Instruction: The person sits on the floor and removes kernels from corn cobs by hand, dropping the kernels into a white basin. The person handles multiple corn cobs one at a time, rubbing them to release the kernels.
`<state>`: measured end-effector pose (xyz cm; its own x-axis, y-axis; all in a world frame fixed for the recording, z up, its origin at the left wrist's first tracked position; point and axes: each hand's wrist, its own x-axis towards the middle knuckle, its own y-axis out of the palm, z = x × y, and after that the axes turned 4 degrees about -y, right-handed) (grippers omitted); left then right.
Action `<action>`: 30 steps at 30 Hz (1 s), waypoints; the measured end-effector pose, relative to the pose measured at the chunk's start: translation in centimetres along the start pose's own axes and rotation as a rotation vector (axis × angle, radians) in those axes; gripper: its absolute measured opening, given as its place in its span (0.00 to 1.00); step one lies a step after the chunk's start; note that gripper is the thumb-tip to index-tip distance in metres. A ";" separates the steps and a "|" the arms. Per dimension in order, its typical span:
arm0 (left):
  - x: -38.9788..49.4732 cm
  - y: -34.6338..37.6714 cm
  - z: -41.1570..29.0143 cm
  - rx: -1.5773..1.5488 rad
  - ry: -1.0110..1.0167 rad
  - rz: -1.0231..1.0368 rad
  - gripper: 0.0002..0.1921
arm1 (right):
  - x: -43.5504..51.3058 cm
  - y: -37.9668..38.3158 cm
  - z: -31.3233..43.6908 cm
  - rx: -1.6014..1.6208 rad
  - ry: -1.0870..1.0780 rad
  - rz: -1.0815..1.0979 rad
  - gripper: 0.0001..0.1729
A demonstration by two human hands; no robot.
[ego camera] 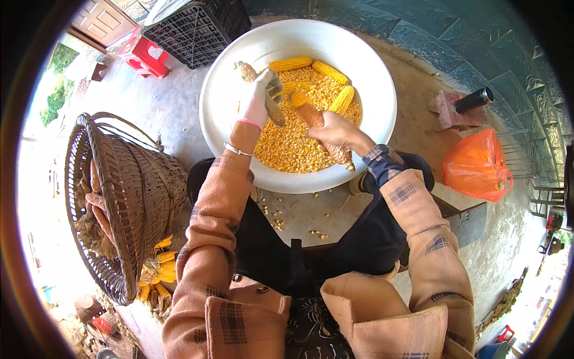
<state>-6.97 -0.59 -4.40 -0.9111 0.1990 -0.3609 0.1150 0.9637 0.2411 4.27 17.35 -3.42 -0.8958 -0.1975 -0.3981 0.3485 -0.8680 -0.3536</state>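
My left hand, in a pale work glove, grips a stripped corn cob; a cob end also sticks out above the fingers, and I cannot tell whether it is the same piece. My bare right hand is closed around a mostly bare, reddish cob with yellow kernels left at its far end. Below that palm shows a rough cob end. Both hands are above a large pale metal basin. Loose corn kernels cover its bottom, and several full ears of corn lie on them.
On the left a woven basket holds bare cobs, with yellow ears beside it. A black plastic crate and red stool stand beyond. An orange plastic bag sits right. Stray kernels dot the floor.
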 end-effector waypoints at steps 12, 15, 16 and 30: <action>-8.5 3.4 -2.7 0.638 0.511 0.254 0.13 | -3.9 -0.6 2.9 0.623 0.048 0.289 0.10; -7.5 3.9 -1.6 0.535 0.243 0.084 0.12 | -3.4 1.6 2.9 0.205 -0.013 0.077 0.12; -6.7 4.1 -1.0 0.528 0.317 0.059 0.13 | -3.1 2.1 2.6 0.070 -0.055 0.000 0.12; -3.9 3.0 -0.6 -0.401 -0.140 0.194 0.16 | -1.9 1.3 0.8 -0.501 -0.386 -0.483 0.23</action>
<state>-3.28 1.46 -1.74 -0.8228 0.4173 -0.3859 0.0908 0.7667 0.6356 6.21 16.22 -2.49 -0.9797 -0.0748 0.1858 -0.1029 -0.6078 -0.7874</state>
